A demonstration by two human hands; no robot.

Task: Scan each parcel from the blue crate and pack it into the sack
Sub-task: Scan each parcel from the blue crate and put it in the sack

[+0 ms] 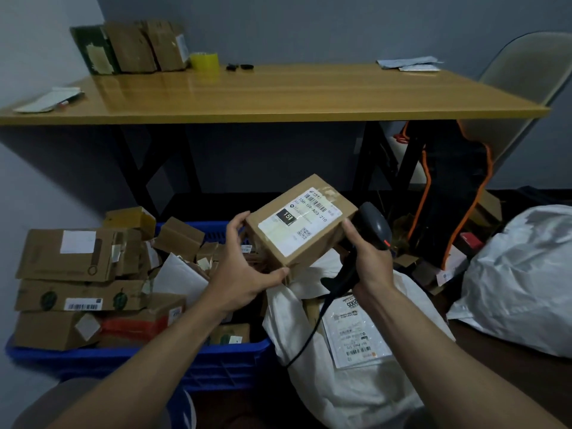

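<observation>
My left hand (244, 274) grips a small brown cardboard parcel (312, 243) by its left end, with the white shipping label facing up. My right hand (365, 258) holds a black handheld barcode scanner (376, 226) by its handle, and its thumb rests against the parcel's right edge. The scanner's cable runs down across the white sack (356, 391), which lies open below the parcel with a labelled packet inside. The blue crate (216, 363) at the lower left is piled with several cardboard parcels (77, 258).
A wooden table (278, 97) stands behind, carrying boxes, a yellow tape roll (204, 61) and papers. A filled white sack (520, 274) lies at the right. A pale chair (526, 82) and a dark bag with orange straps stand at the back right.
</observation>
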